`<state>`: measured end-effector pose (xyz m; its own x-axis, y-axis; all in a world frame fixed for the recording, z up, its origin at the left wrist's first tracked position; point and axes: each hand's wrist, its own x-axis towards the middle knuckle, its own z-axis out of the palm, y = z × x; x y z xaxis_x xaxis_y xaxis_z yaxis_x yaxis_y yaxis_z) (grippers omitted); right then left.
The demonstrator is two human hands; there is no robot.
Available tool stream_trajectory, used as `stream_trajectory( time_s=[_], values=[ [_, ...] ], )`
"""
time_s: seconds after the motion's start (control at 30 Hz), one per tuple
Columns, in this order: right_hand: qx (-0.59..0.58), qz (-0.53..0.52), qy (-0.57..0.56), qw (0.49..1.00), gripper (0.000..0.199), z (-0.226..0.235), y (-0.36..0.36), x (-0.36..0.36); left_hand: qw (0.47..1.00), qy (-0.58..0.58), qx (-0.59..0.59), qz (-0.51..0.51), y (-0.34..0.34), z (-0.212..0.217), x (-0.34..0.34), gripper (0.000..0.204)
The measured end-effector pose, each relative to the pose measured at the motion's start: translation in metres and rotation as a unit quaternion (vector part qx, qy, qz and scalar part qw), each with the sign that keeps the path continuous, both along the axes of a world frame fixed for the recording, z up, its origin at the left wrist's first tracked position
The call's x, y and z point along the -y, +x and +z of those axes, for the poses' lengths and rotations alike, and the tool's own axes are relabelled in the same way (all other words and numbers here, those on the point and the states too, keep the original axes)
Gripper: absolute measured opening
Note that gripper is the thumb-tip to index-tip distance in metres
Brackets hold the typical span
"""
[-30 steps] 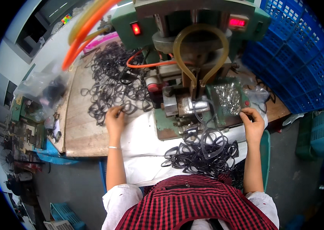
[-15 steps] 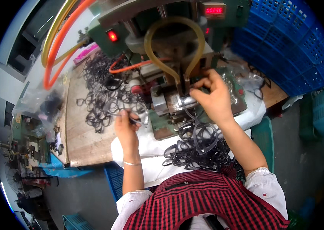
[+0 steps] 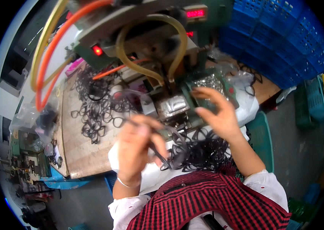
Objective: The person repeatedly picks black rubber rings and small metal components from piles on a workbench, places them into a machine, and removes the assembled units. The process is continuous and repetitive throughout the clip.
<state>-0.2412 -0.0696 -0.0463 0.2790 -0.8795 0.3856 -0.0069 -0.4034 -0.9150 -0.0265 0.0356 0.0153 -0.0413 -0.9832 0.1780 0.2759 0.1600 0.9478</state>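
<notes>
My left hand [image 3: 137, 143] is raised close to the camera, smeared by motion, its fingers curled round a dark glasses frame [image 3: 179, 143] that is blurred too. To the right, my right hand [image 3: 219, 117] hovers beside the machine's shiny metal fixture [image 3: 173, 105], thumb and fingers apart with nothing between them. No frame shows on that fixture. Below both hands a pile of black glasses frames [image 3: 204, 155] lies on the white sheet in front of the machine.
More glasses frames [image 3: 95, 119] are strewn over the wooden table [image 3: 77, 153] at left. The green press [image 3: 89, 51] carries an orange hose [image 3: 60, 36] and a yellowish tube loop [image 3: 181, 34]. Blue crates [image 3: 281, 42] are stacked at back right; a green bin [image 3: 261, 134] stands at right.
My left hand has come nearer and right, toward the front pile. My right hand has drawn back from the fixture and opened. The view has shifted slightly.
</notes>
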Motion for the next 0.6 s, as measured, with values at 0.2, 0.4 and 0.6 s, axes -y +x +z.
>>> stream_trajectory(
  time_s=[0.2, 0.4, 0.6],
  values=[
    [-0.420, -0.286, -0.132, 0.851, 0.024, -0.087, -0.054, 0.024, 0.930, 0.299, -0.173, -0.128, -0.036, -0.033, 0.020, 0.036],
    [-0.264, -0.294, -0.197, 0.897, 0.008, -0.064, -0.029, 0.064, 0.927, 0.322, -0.176, -0.070, -0.046, -0.041, 0.031, 0.038],
    [-0.275, -0.262, -0.133, 0.916, 0.008, -0.086, -0.031, 0.079, 0.934, 0.307, -0.168, -0.074, -0.049, -0.039, 0.031, 0.034]
  ],
)
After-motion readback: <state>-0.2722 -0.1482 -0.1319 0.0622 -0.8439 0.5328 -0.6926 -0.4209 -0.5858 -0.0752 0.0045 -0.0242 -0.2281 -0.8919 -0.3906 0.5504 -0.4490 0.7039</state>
